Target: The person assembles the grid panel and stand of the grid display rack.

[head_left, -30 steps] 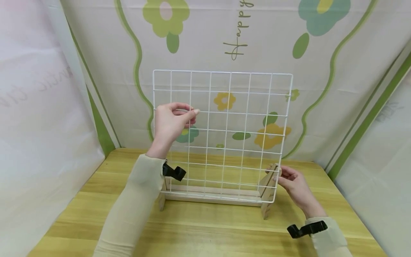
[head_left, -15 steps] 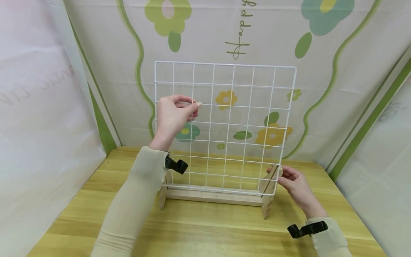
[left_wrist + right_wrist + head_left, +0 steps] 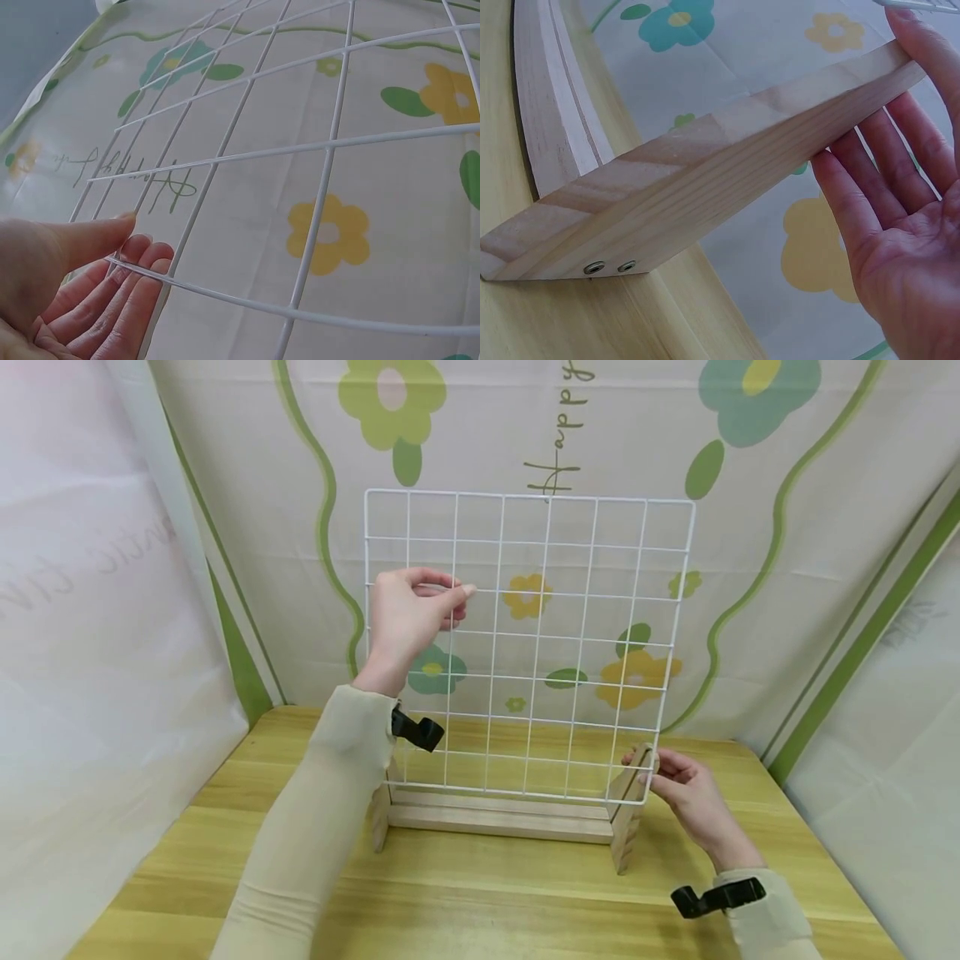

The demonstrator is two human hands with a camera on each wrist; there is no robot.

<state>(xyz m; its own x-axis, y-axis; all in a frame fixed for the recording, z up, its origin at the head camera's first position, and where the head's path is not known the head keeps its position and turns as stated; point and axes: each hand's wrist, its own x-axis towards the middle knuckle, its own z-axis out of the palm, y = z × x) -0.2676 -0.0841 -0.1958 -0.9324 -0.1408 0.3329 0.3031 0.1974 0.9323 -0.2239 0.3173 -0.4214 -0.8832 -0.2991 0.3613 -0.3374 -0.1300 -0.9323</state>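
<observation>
A white wire grid panel (image 3: 537, 637) stands nearly upright behind and above a pale wooden stand (image 3: 498, 822). My left hand (image 3: 408, 614) pinches a wire left of the grid's middle; thumb and fingertips meet at a crossing in the left wrist view. At the stand's right end, my right hand (image 3: 693, 802) grips the top of the slotted side piece (image 3: 705, 157), thumb in front and fingers behind. That thumb lies close to the grid's lower right corner. The grid's lower edge appears just above the stand's rail; its left end is partly hidden by my left sleeve.
The stand rests on a wood-grain table (image 3: 480, 902). A flower-printed cloth (image 3: 600, 443) hangs behind it, with pale cloth walls at both sides. Each wrist carries a black strap mount, and two metal screws (image 3: 594, 267) show low on the side piece.
My left hand has lifted the grid, its lower edge moving from in front of the rail to above it. The right hand and the stand have stayed in place.
</observation>
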